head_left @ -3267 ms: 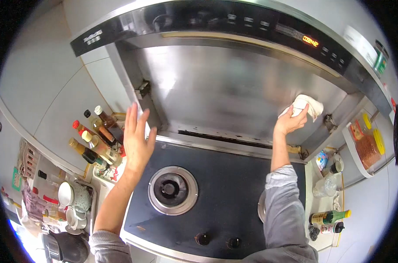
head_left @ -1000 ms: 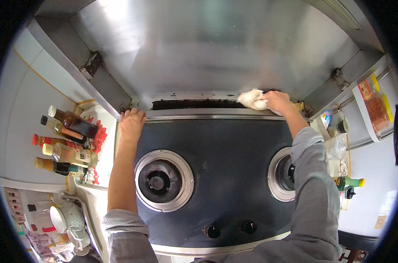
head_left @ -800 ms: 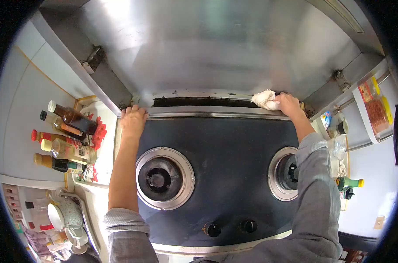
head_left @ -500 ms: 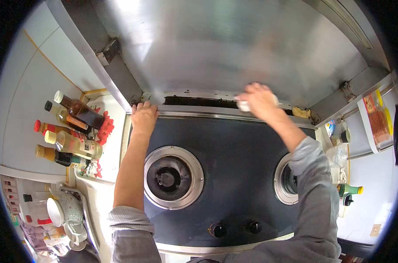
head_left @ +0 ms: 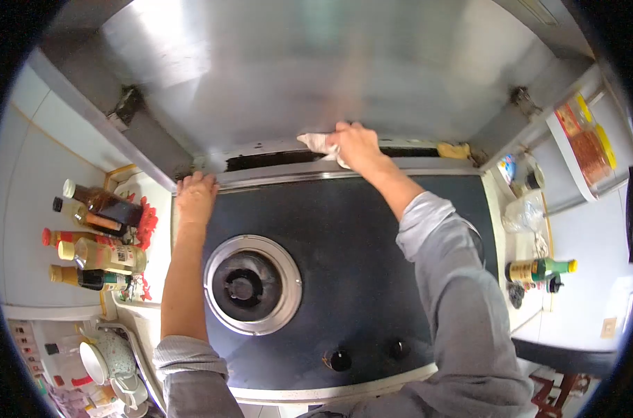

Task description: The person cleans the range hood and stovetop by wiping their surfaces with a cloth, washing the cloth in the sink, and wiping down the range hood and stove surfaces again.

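Note:
My right hand (head_left: pixel 358 148) is closed on a crumpled white cloth (head_left: pixel 318 143), possibly a paper towel. It presses the cloth along the dark, grimy slot (head_left: pixel 268 160) at the bottom of a stainless steel range hood (head_left: pixel 275 97). My left hand (head_left: pixel 197 197) has its fingers hooked over the left end of the hood's metal edge (head_left: pixel 288 173). Below both hands lies a black gas stove (head_left: pixel 344 258) with a round burner (head_left: pixel 243 284) at left. My right sleeve hides most of the other burner.
Several sauce bottles (head_left: pixel 107 258) stand on a white tray (head_left: pixel 160 306) at left. Crockery (head_left: pixel 111 355) sits at lower left. At right are a green bottle (head_left: pixel 543 268), a plastic bag (head_left: pixel 523 212) and a shelf of jars (head_left: pixel 588 150). A yellowish scrap (head_left: pixel 454 150) lies in the slot.
My right hand has slid left along the slot with the cloth, and more of the cloth shows. My left hand stays on the edge. The whole view has shifted somewhat.

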Demonstrator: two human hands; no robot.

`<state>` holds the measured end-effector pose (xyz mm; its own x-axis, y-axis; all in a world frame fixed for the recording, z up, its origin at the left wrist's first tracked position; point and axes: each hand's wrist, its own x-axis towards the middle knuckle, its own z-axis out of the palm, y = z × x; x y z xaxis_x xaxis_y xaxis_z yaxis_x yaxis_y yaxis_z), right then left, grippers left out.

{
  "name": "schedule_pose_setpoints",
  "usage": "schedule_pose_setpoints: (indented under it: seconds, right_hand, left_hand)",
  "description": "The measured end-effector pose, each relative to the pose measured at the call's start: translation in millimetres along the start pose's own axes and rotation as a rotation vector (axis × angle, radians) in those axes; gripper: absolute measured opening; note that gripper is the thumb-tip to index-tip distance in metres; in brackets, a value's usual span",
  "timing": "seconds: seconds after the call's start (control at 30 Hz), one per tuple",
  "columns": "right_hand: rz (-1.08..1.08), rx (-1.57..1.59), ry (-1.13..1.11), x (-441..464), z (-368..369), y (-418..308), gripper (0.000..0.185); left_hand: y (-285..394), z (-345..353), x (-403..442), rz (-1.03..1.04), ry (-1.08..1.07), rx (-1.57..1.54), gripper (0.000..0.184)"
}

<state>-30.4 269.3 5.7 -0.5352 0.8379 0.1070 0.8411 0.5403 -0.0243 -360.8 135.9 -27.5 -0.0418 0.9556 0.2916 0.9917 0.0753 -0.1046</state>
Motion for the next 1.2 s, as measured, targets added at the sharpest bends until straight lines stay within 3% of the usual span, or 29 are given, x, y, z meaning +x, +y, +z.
schedule_pose_setpoints:
  seconds: [0.07, 0.13, 0.17, 0.2, 0.23, 0.37, 0.47, 0.5, 0.53, 0.57, 0.73, 0.8, 0.87, 0.93, 1.03, 1.17, 1.2]
  right_hand:
    - [0.023, 0.150, 0.201, -22.5, -30.0, 20.7, 0.037]
    - [0.062, 0.366, 0.348, -48.5, -76.1, 19.9, 0.035]
    - [0.074, 0.592, 0.369, -62.6, -85.4, 21.3, 0.035]
    - [0.028, 0.638, 0.435, -83.3, -100.6, 11.6, 0.031]
    - [-0.059, 0.602, 0.521, -102.5, -104.7, 5.5, 0.027]
    - [0.025, 0.819, 0.393, -169.0, -54.4, -7.1, 0.032]
    - [0.000, 0.939, 0.384, -186.7, -36.3, -5.4, 0.027]
    - [0.007, 0.946, 0.486, -181.6, -39.7, -0.5, 0.027]
    - [0.002, 0.973, 0.582, -174.5, -44.5, 5.2, 0.026]
    - [-0.013, 1.047, 0.722, -162.7, -52.3, 15.5, 0.027]
    - [0.221, 1.172, 1.118, -133.3, -124.6, 82.4, 0.033]
    - [0.175, 1.494, 1.091, -135.4, -156.0, 89.3, 0.033]
    - [0.110, 1.494, 1.007, -145.1, -172.2, 83.1, 0.031]
    - [0.106, 1.441, 0.898, -155.8, -168.6, 67.7, 0.033]
    - [0.129, 1.632, 0.628, -173.3, -156.9, 33.2, 0.036]
    - [-0.006, 2.001, 0.427, -204.7, -128.6, -29.2, 0.037]
    - [-0.006, 1.855, 0.427, -215.2, -126.6, -38.0, 0.035]
  left_hand:
    - [-3.9, 5.4, 2.8, 0.030, -0.038, 0.059, 0.021]
    - [-23.2, 23.6, 11.4, 0.056, -0.125, -0.167, 0.026]
    - [-29.1, 31.7, 9.2, 0.055, -0.045, -0.119, 0.033]
    - [-17.4, 9.3, 15.4, -0.018, -0.262, -0.197, 0.039]
    - [-12.1, 1.5, 16.9, -0.049, -0.313, -0.125, 0.042]
    - [-24.9, 19.2, 20.0, -0.022, -0.340, -0.082, 0.042]
    - [-59.7, 83.9, 21.4, 0.043, -0.371, -0.201, 0.035]
    - [-79.4, 91.5, 28.3, 0.050, -0.376, -0.226, 0.033]
    - [-62.8, 80.8, 23.4, -0.052, -0.312, -0.001, 0.029]
    - [-61.6, 73.8, 19.2, 0.068, -0.289, 0.008, 0.030]
    - [20.9, 6.2, 7.9, -0.220, -0.313, 0.019, 0.039]
    - [-16.0, 54.5, 12.8, -0.097, -0.343, 0.123, 0.041]
    - [-36.6, 64.1, 11.4, -0.073, -0.365, 0.146, 0.043]
    - [-13.0, 48.6, 9.9, -0.140, -0.368, 0.085, 0.045]
    - [35.7, -3.1, 9.4, -0.303, -0.364, 0.095, 0.048]
    - [47.4, 2.8, 8.8, -0.232, -0.302, 0.129, 0.048]
    - [23.7, 30.6, 12.2, -0.137, -0.278, 0.095, 0.048]
